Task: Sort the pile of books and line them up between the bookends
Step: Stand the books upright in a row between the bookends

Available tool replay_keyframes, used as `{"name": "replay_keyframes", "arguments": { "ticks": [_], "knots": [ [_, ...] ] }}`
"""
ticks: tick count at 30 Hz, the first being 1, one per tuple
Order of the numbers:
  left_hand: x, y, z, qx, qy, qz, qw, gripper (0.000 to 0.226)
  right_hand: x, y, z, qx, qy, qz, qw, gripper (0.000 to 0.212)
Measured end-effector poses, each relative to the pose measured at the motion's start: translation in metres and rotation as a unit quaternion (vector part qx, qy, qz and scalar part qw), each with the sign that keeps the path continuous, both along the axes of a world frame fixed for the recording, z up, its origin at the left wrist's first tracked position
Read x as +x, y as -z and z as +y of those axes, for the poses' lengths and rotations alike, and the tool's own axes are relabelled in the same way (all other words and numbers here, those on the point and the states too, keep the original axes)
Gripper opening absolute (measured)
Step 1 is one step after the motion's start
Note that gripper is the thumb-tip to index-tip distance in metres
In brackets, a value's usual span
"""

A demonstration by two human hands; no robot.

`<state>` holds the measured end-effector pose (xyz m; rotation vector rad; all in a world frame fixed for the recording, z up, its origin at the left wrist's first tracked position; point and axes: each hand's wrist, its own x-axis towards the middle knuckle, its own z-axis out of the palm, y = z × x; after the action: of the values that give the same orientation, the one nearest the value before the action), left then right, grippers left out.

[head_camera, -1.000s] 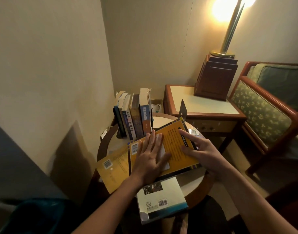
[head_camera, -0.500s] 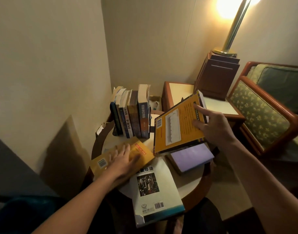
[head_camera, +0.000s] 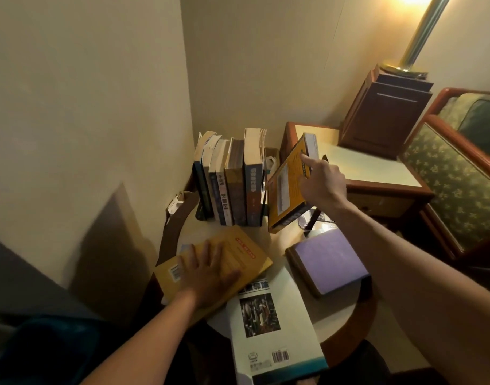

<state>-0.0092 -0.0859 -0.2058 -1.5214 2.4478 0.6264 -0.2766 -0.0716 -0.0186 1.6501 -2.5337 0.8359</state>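
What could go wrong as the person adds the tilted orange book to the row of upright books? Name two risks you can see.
1. The white book overhangs the round table's near edge; a nudge may tip it off.
2. The orange book, held tilted by the right hand, might knock the row of upright books sideways.
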Motion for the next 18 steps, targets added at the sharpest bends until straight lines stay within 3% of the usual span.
{"name": "replay_keyframes", "arguments": {
  "ticks": [4, 8, 10, 14, 18],
  "knots": [
    [0.001, 0.003, 0.002, -0.015, 0.007, 0.010, 1.000, 0.108, -0.002, 0.001, -0.033, 0.067, -0.050, 0.031, 0.996, 0.068],
    [0.003, 0.007, 0.003, -0.029, 0.015, 0.008, 0.999, 0.097, -0.006, -0.007, -0.053, 0.152, -0.147, -0.057, 0.976, 0.081],
    [0.003, 0.009, 0.003, -0.024, 0.014, 0.016, 1.000, 0.100, -0.005, 0.001, -0.052, 0.181, -0.188, -0.049, 0.964, 0.094],
    [0.000, 0.002, 0.001, -0.001, 0.011, -0.002, 1.000, 0.115, -0.001, 0.030, -0.044, 0.113, -0.200, -0.028, 0.973, 0.102],
    [-0.003, -0.001, -0.001, 0.020, 0.002, -0.012, 1.000, 0.102, 0.000, 0.041, -0.044, 0.041, -0.185, -0.030, 0.981, 0.101]
  ]
}}
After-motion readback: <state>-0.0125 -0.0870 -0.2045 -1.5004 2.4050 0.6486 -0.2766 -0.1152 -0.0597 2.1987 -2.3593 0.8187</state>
